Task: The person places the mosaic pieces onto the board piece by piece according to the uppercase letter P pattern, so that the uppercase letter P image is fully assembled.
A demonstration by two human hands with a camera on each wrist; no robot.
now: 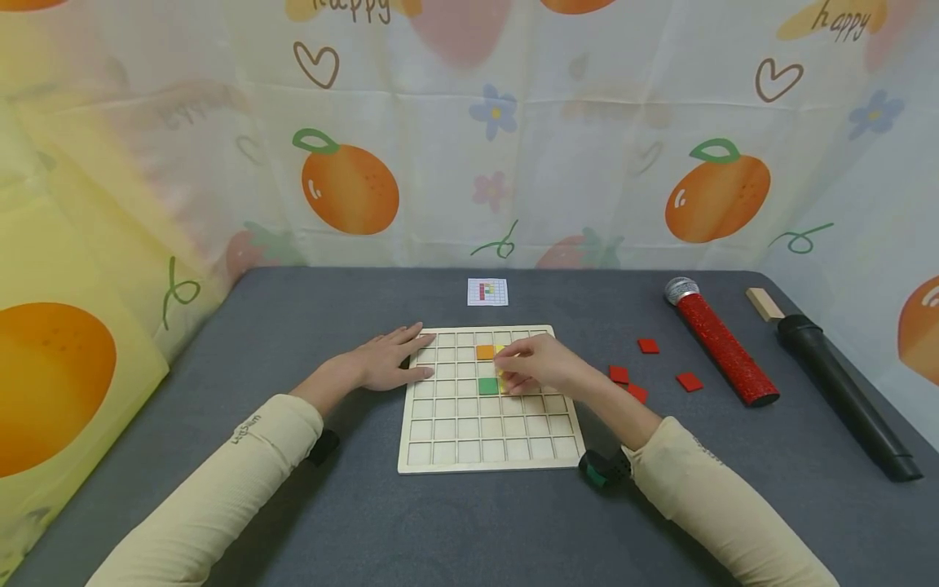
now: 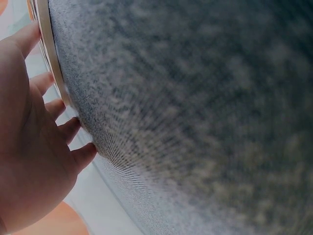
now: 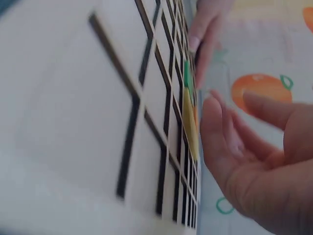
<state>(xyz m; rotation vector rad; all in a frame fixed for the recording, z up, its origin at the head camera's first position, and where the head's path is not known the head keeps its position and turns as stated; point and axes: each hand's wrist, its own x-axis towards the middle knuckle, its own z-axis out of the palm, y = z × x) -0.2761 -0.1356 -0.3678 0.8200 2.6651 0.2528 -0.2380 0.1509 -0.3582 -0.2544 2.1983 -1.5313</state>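
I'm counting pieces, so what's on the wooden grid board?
An orange tile, a green tile and at least one yellow tile. The right hand covers part of the board beside them, and the left hand overlaps its upper-left edge, so anything beneath is hidden.

L hand (image 1: 385,360) blocks board's (image 1: 467,430) upper L edge; R hand (image 1: 543,364) hangs over upper R cells. Room to pass btwn the forearms, over lower rows & front of counter (image 1: 381,530). R side tighter: flat red tiles (image 1: 689,381), then red mic (image 1: 722,350), black tube (image 1: 844,391) w/ wood block (image 1: 764,304) nr far end. Backdrop (image 1: 587,163) closes off rear.
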